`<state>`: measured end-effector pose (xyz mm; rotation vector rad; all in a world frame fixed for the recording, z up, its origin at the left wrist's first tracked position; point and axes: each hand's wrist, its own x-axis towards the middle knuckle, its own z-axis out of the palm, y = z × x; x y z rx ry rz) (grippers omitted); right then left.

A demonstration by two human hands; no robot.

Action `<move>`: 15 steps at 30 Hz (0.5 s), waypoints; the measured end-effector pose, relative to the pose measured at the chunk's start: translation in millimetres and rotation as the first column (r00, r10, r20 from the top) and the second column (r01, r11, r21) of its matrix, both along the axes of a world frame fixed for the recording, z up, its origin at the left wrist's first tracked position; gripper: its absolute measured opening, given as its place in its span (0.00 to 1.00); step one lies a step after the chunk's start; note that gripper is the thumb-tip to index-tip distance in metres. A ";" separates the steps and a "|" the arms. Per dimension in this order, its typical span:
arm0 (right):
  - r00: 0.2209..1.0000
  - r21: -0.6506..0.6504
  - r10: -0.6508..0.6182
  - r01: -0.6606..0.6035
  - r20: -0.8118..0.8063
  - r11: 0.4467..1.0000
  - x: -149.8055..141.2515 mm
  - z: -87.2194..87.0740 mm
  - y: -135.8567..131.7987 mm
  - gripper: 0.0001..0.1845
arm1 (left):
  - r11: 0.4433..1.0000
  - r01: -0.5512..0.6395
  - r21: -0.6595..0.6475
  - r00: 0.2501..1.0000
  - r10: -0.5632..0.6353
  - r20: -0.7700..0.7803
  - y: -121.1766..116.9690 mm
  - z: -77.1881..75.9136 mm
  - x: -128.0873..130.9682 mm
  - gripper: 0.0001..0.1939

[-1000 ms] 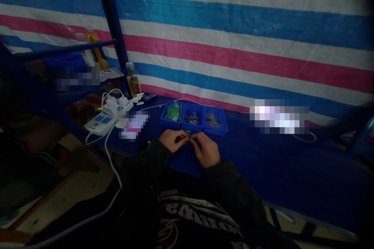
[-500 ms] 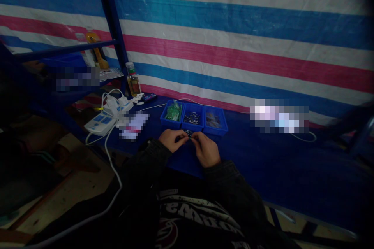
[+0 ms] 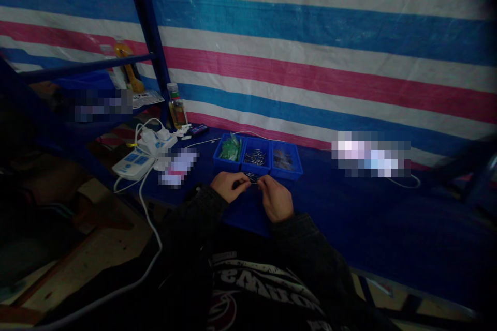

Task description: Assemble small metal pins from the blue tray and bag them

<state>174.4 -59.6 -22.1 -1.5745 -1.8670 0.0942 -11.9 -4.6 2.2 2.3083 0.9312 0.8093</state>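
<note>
My left hand [image 3: 230, 186] is closed in a pinch, thumb against forefinger, at the front of the blue trays. Facing it, my right hand [image 3: 277, 199] pinches too, a short gap apart. A small thin metal piece [image 3: 253, 182] spans the gap between the fingertips; its exact kind is too small to tell. Just behind the fingertips lie dark metal pieces [image 3: 249, 176]. Beyond stand a blue tray of green pieces [image 3: 230, 150], a middle blue tray of screw-like metal pieces [image 3: 255, 157] and a right tray of small brownish pieces [image 3: 282, 159].
Left on the blue table [image 3: 330, 212] are a white power strip [image 3: 134, 164] with plugs and cables, a blurred-out phone-like object [image 3: 179, 167] and a bottle [image 3: 177, 107]. A blurred bright object [image 3: 370, 154] lies right. A striped sheet [image 3: 310, 62] hangs behind. Someone's hand [image 3: 46, 88] shows far left.
My right hand has shifted slightly to the right, widening the gap between the fingertips. My left hand and the trays stay in place.
</note>
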 end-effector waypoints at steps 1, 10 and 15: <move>1.000 0.002 0.005 -0.005 -0.014 1.000 -0.2 -0.1 -0.1 0.10 | 1.000 -0.008 0.002 1.000 0.008 0.001 -0.1 0.2 0.0 0.09; 0.998 0.007 0.046 -0.046 -0.045 0.999 -0.5 -0.2 -0.1 0.06 | 0.999 -0.037 0.005 0.999 0.037 -0.004 -2.4 5.1 -0.1 0.09; 0.999 -0.008 0.020 -0.020 -0.041 1.000 -0.6 2.3 -0.9 0.08 | 0.999 -0.031 0.013 0.999 0.032 -0.008 -2.5 5.9 -0.5 0.09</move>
